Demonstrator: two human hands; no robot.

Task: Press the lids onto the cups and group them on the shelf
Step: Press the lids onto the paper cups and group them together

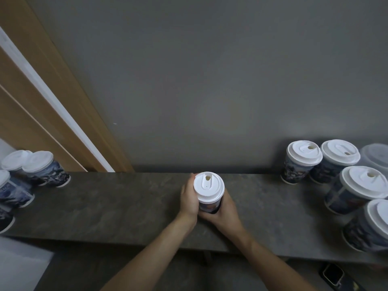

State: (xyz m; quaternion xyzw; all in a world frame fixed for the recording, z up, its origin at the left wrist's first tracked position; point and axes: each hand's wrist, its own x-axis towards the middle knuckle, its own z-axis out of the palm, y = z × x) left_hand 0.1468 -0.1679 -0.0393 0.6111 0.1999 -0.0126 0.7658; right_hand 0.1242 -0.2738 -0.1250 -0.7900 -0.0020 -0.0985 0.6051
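Step in hand, as judged: seat the lid (209, 186) fully on the cup (209, 207), then move it to a group.

Position: the cup is upright at about the middle of the shelf (126, 206). Its base is hidden by the hands, so I cannot tell whether it rests on the shelf or is lifted off it.

Grip state:
- The left grip (189, 198) is clamped on the cup wall from 9 o'clock, with its fingers curled toward the far side.
- The right grip (225, 211) is clamped low on the wall from about 5 o'clock.
- The cup sits between the two grips, and the lid stands above both, untouched on top.

Lid: it looks level, with the sip hole at 12 o'clock. From above I cannot confirm that the bead has snapped on all round.

Method note:
- Keep one grip low as a brace and hold lightly. A squeezed paper wall probably goes oval and lifts the rim.
- Bring the other grip onto the lid and press round the edge at 12, 3, 6 and 9, feeling for a raised spot.

Grouping:
- The right group (304, 156), four lidded cups, stands at 3 o'clock, well apart from the held cup.
- The left group (37, 162), white-topped but blurred, stands at 9 o'clock, also well apart.
- Either way it is a long sideways carry. Set the cup down just beside a neighbour and do not nudge the row.
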